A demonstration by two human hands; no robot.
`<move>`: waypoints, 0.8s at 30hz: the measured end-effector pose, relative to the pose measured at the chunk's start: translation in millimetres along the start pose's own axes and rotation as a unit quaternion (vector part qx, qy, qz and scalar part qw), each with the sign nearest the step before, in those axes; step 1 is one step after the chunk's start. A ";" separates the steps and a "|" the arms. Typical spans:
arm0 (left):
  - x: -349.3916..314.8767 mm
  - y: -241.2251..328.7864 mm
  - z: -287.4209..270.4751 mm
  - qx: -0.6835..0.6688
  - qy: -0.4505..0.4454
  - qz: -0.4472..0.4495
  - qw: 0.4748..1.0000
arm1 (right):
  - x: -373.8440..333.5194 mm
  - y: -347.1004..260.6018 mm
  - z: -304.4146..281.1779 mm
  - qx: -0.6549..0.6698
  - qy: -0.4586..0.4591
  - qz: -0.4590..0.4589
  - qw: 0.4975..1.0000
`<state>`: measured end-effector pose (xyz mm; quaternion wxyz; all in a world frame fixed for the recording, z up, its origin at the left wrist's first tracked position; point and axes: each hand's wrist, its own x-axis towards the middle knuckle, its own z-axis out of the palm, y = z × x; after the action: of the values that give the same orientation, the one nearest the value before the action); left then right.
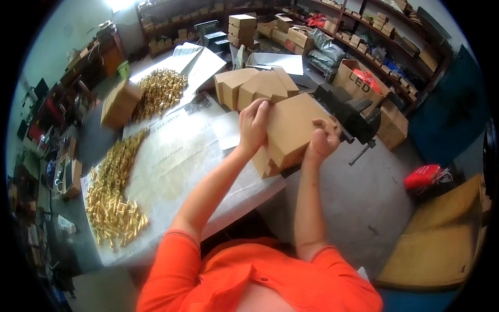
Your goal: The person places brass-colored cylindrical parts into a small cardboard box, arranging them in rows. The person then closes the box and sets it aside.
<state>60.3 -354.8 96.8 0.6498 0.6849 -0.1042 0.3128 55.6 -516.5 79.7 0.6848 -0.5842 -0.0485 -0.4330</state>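
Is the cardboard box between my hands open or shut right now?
Cannot tell: the cardboard box shows a flat, unbroken broad face, but its far side is hidden from view.

Smooth matt cardboard box [295,125], glossy metal pieces [117,210], faintly shiny paper table cover [169,174], matt cloth shirt [244,265].

To the right, I see a red bag [422,177] near a yellowish-brown board [434,239]. Above them in my view appear a blue panel [444,112] and loaded shelves [385,35].
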 end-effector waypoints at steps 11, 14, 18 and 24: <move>35.1 -49.6 1.2 -0.150 -0.050 -0.134 0.978 | -7.6 2.8 4.0 -0.048 -0.048 -0.103 0.992; 29.6 -39.3 8.6 -0.109 -0.012 -0.137 0.984 | -4.8 6.9 -6.7 -0.016 -0.065 -0.099 0.993; 24.0 -32.1 6.5 -0.082 -0.010 -0.133 0.988 | -5.1 3.9 -6.2 -0.007 -0.055 -0.028 0.998; 26.7 -27.4 -24.8 -0.042 -0.087 -0.115 0.989 | 33.2 5.5 -53.1 0.004 -0.271 -0.023 0.962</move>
<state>89.1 -320.4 88.3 0.6981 0.6890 -0.0939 0.1705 56.3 -579.3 78.0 0.6381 -0.6758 -0.2469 -0.2742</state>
